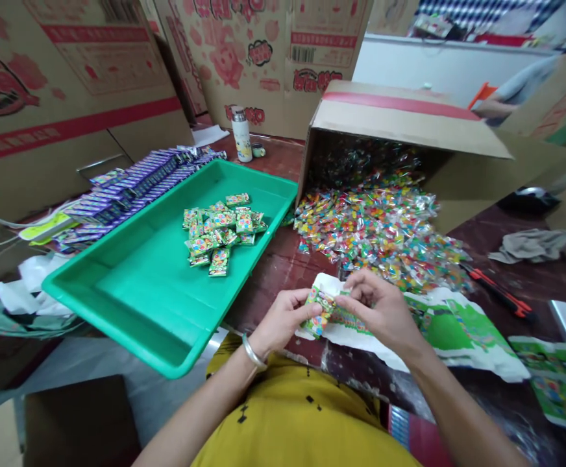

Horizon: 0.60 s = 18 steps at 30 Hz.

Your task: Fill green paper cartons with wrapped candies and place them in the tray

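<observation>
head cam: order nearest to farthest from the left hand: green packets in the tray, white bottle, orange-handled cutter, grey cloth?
From the left hand:
1. Green packets, up-left in the green tray.
2. Orange-handled cutter, right, on the table.
3. White bottle, far back, above-left.
4. Grey cloth, far right.

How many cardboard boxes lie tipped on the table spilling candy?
1: the tipped cardboard box lies behind the candy pile, right of the green tray. Both hands, left hand and right hand, hold a small packet.
</observation>
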Motion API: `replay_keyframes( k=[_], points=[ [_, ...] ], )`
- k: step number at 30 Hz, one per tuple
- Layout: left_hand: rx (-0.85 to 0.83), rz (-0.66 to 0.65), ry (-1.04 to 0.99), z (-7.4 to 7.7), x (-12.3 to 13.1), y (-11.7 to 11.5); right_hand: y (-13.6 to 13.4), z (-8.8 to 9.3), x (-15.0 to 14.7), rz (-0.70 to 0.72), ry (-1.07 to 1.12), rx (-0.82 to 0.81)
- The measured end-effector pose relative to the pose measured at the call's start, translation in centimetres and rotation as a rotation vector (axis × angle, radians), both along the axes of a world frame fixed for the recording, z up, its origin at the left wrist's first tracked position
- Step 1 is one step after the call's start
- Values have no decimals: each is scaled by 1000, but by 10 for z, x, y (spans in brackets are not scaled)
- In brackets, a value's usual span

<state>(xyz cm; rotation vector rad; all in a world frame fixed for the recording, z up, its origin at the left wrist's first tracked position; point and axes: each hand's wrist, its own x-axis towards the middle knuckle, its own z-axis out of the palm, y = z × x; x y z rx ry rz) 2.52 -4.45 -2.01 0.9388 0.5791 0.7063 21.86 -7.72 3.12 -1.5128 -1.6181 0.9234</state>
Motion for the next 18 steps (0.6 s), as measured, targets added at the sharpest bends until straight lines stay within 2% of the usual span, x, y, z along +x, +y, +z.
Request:
replay_keyframes(
  k=[2,5,8,11,14,18],
  points=[
    [0,145,6,-3,4,-1,-1,-10,-7,-112,110,53],
    [-4,321,27,-8,12,-5,-4,-32,-24,-149,279,37],
    [23,449,73,-11,18,-9,-4,-49,-38,-266,377,76],
    [136,563,95,-11,20,-13,0,-56,-46,-366,429,137],
    [232,563,176,-13,16,-14,5,-60,-47,-392,420,188],
    [269,385,263,-13,7,-9,5,-66,-41,-312,367,164]
  ],
)
